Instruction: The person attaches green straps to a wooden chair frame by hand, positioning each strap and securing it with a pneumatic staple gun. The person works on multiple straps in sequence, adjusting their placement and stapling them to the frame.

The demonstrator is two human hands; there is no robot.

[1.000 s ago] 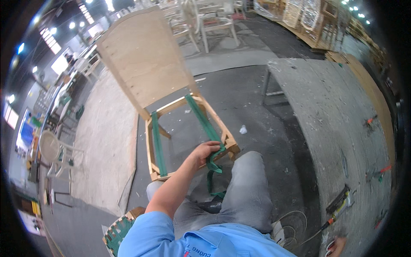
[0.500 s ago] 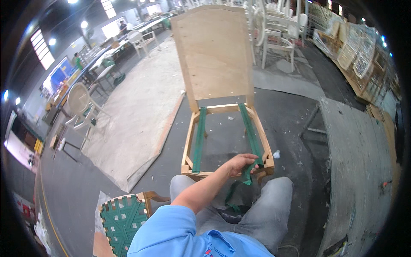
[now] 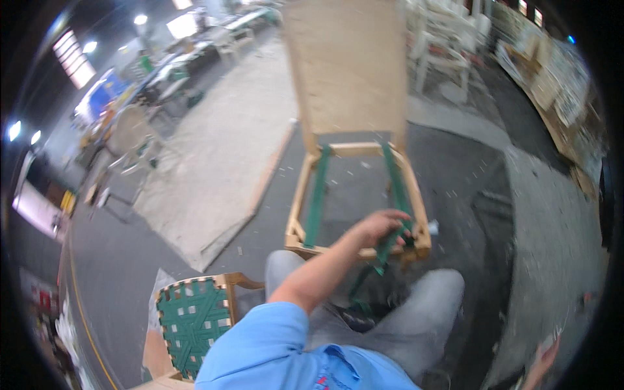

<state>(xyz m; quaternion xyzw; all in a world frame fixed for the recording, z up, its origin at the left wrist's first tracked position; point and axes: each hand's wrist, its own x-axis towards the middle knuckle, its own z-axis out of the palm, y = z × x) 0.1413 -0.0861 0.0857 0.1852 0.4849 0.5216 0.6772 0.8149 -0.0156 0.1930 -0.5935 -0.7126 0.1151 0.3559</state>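
Head view: we look down on an unfinished wooden chair point(image 3: 353, 97), upright on the floor point(image 3: 130, 273), its tall back on the far side and its open seat frame facing the knees point(image 3: 439, 292). Two green bands point(image 3: 317, 195) run from back rail to front, one near each side. At the right front corner we find the left grip point(image 3: 380, 227), grasping a loose green strap point(image 3: 388, 248) just above the front rail; the strap's tail hangs below, between the knees. We note the right grip point(image 3: 545, 356) at lower right, by the grey table point(image 3: 546, 253); blur and the picture's rim keep us from telling whether it is closed on anything. At lower left lies a piece of green webbing point(image 3: 195, 318), woven across a wooden frame. White chairs point(image 3: 442, 62) stand beyond.
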